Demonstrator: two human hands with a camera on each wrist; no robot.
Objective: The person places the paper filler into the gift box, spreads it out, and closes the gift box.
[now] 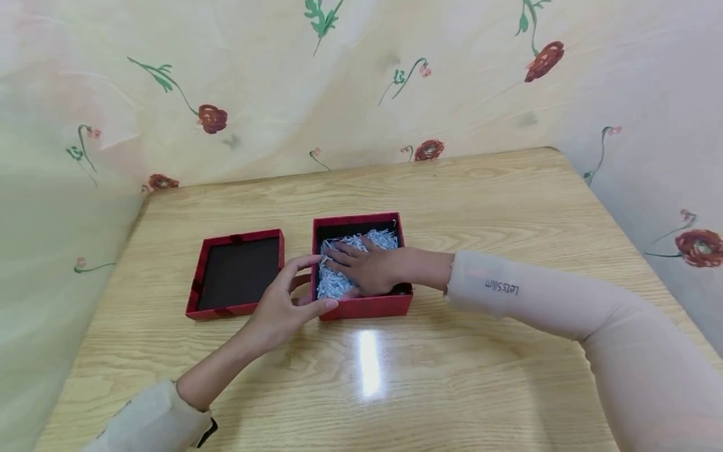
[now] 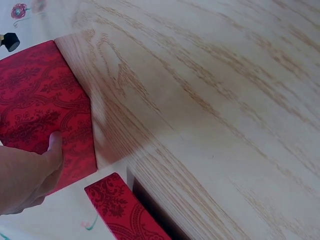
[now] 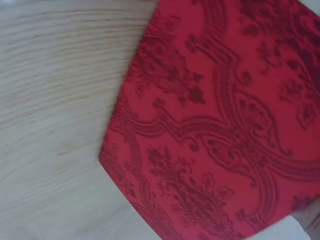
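Note:
A red patterned gift box (image 1: 367, 307) with a dark inside stands uncovered near the middle of the wooden table in the head view. Pale blue shredded paper (image 1: 339, 285) fills much of it. My right hand (image 1: 369, 270) reaches over the right wall and rests on the paper, fingers straight and spread. My left hand (image 1: 282, 311) grips the box's front left corner, its thumb against the front wall and its fingers at the left side. The left wrist view shows that thumb on the red wall (image 2: 45, 110). Mostly the box's outer wall (image 3: 225, 120) fills the right wrist view.
Left of the box, the red lid (image 1: 243, 273) lies with its black inside facing up. Both stand on a light wood-grain table (image 1: 480, 389). A floral cloth (image 1: 271, 94) hangs behind the table and along its sides.

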